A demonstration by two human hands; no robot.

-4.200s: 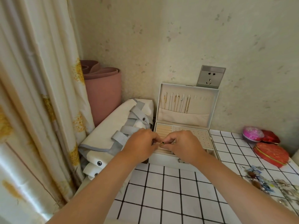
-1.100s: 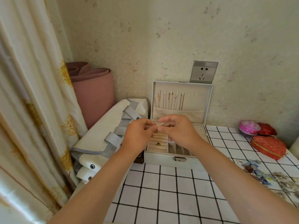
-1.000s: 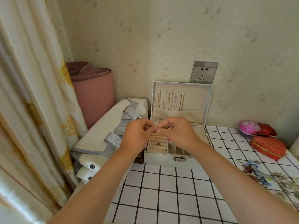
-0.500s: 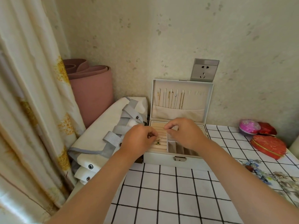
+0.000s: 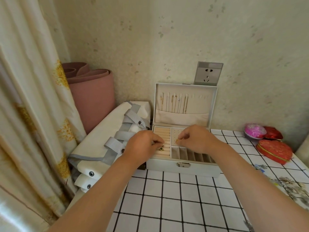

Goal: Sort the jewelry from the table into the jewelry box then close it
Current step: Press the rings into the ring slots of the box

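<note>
The open jewelry box [image 5: 182,168] stands at the back edge of the table [image 5: 167,206], close to its back left corner, with its lid [image 5: 212,104] upright against the wall and thin necklaces [image 5: 173,102] hanging in a row inside it. The left hand [image 5: 145,146] is over the box's left compartment of padded ring rolls [image 5: 163,133], thumb and forefinger pinching a gold ring [image 5: 161,144]. Just below its fingertips a dark-stoned ring [image 5: 160,149] sits in the rolls. The right hand [image 5: 195,139] is over the dotted earring panel [image 5: 177,132], its fingers curled and pinching a small gold piece [image 5: 177,140]; whether that is a ring or an earring is too small to tell. The narrow slots [image 5: 192,155] along the box's front hold nothing visible. More loose jewelry [image 5: 292,186] lies in a pile at the right edge of the table. In the back right corner are a red heart-shaped box [image 5: 274,151], a pink round box [image 5: 255,131] and another red box [image 5: 274,133]. Off the table's left edge lie a white bag [image 5: 107,131] with grey straps, a rolled pink mat [image 5: 92,97] and a curtain [image 5: 25,97].
</note>
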